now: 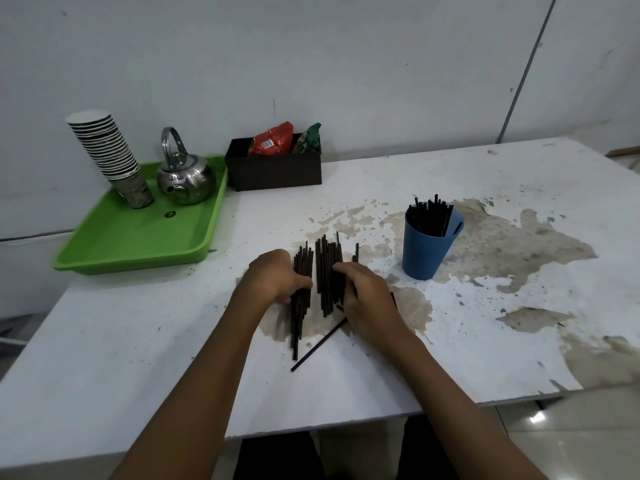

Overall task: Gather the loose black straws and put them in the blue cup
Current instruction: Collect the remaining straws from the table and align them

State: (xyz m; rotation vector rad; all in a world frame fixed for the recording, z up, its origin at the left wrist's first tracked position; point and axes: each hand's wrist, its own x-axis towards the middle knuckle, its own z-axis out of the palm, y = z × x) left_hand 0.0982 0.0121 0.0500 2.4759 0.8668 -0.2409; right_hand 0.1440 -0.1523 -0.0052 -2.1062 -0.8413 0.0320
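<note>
Loose black straws lie in two bundles in the middle of the white table. My left hand [277,277] grips the left bundle [300,306] around its middle. My right hand [367,297] lies over the right bundle [327,271], its fingers curled on the straws. One single straw [317,346] lies slanted on the table, nearer to me. The blue cup [424,252] stands upright to the right of my hands, with several black straws inside it.
A green tray [138,237] at the left holds a stack of paper cups [110,154] and a steel kettle [185,174]. A black box [273,168] with snack packets sits by the wall. The table's surface [519,258] is worn and stained.
</note>
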